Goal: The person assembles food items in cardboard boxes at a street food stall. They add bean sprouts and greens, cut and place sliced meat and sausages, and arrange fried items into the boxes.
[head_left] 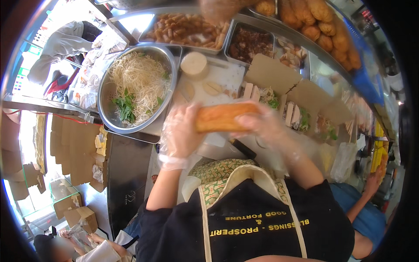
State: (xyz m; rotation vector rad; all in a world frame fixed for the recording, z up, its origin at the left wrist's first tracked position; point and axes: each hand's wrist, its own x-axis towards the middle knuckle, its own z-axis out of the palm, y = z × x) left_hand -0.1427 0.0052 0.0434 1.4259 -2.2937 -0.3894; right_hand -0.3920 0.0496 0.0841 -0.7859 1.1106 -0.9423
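Observation:
Both my hands hold a golden-brown, oblong fried loaf [224,118] level above the work surface. My left hand [180,131], in a clear plastic glove, is closed round its left end. At the right end, my right hand [266,124] grips it, slightly blurred and also gloved. Beyond the loaf, a pale round cylinder [194,64] stands on a white cutting board [229,74], with thin pale slices [212,88] lying near it. Below the loaf lies a dark-handled knife [242,149]. Open cardboard boxes [279,72] with pale slices, sprouts and greens stand to the right.
A steel bowl [103,98] of bean sprouts and herbs stands at left. Trays of brown pieces [187,30] and dark chopped food [251,43] line the back. Fried food [310,19] is piled far right. Another person's hand [220,8] reaches in at the top; co-workers are at both lower sides.

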